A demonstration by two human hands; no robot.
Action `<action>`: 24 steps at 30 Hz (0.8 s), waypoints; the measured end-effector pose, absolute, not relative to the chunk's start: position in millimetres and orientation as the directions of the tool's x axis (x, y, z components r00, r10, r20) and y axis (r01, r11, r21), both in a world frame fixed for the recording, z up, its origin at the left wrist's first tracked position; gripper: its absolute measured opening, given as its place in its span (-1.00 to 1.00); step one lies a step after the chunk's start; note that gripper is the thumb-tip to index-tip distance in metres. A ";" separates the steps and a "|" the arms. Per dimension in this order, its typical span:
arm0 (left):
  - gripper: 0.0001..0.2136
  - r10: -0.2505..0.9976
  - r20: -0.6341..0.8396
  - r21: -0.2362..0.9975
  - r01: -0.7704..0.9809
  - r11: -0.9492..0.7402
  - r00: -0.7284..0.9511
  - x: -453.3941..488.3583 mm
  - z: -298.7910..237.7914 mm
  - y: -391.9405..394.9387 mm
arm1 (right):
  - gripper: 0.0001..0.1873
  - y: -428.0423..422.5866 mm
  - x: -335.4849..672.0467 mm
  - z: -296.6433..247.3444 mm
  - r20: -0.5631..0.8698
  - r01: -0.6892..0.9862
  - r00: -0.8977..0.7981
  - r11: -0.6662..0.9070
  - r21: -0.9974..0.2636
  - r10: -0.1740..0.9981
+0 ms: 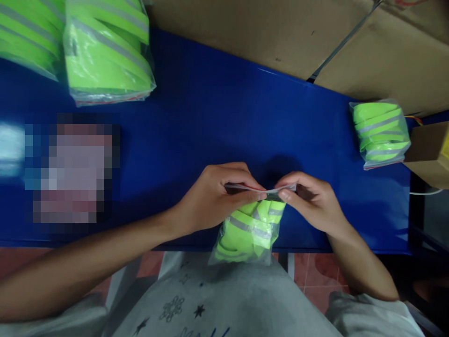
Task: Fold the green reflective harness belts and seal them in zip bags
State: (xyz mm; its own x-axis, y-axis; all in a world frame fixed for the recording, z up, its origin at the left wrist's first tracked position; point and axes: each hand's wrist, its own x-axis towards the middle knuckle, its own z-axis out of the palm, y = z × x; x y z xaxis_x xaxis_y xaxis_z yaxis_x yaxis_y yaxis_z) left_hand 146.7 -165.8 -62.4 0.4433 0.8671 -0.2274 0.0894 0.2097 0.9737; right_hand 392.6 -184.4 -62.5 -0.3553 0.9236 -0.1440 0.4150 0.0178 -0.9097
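Between my two hands is a clear zip bag (pixel 250 229) with neon-yellow reflective straps folded inside. It hangs at the table's front edge, against my shirt, with its zip strip at the top. My left hand (pixel 224 192) pinches the strip between thumb and fingers on the left part. At the strip's right end, my right hand (pixel 305 196) pinches it the same way, thumb toward me. The fingertips of both hands are close together along the strip. Whether the zip is fully sealed cannot be made out.
Larger bags of neon straps (pixel 108 56) lie at the back left of the blue table (pixel 210 117). A similar small bag (pixel 380 133) sits at the right, beside a small cardboard box (pixel 426 154). Big cartons (pixel 245 32) line the back. A blurred-out item (pixel 75 171) lies left.
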 end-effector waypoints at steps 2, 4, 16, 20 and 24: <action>-0.86 0.834 -0.271 0.962 0.116 0.245 0.482 140.6 -61.4 -160.5 | -0.90 -180.5 398.8 -60.5 -0.158 0.380 -0.309 -0.031 -0.924 0.938; -0.80 0.807 -0.313 0.950 0.150 0.275 0.501 133.9 -60.3 -154.9 | -0.86 -177.9 403.8 -59.7 -0.150 0.364 -0.242 -0.054 -0.930 0.959; -0.82 0.916 -0.197 0.970 0.206 0.130 0.349 128.9 -56.2 -154.9 | -0.87 -173.7 417.9 -61.4 -0.184 0.318 -0.200 -0.114 -0.941 0.962; -0.81 0.858 -0.273 0.962 0.142 0.234 0.436 126.6 -62.7 -149.2 | -0.88 -174.1 418.9 -64.8 -0.178 0.314 -0.182 -0.114 -0.942 0.967; -0.81 0.846 -0.339 0.941 0.141 0.308 0.412 124.0 -66.7 -144.7 | -0.89 -174.0 417.6 -66.9 -0.175 0.303 -0.158 -0.121 -0.945 0.972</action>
State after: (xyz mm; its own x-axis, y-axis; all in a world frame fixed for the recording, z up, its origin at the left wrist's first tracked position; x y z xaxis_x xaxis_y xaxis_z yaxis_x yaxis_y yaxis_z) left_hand 124.0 -144.7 -66.7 0.4117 0.8461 -0.3385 0.1413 0.3077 0.9409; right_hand 417.6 -174.0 -66.9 -0.1581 0.9718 -0.1752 0.3030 -0.1211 -0.9453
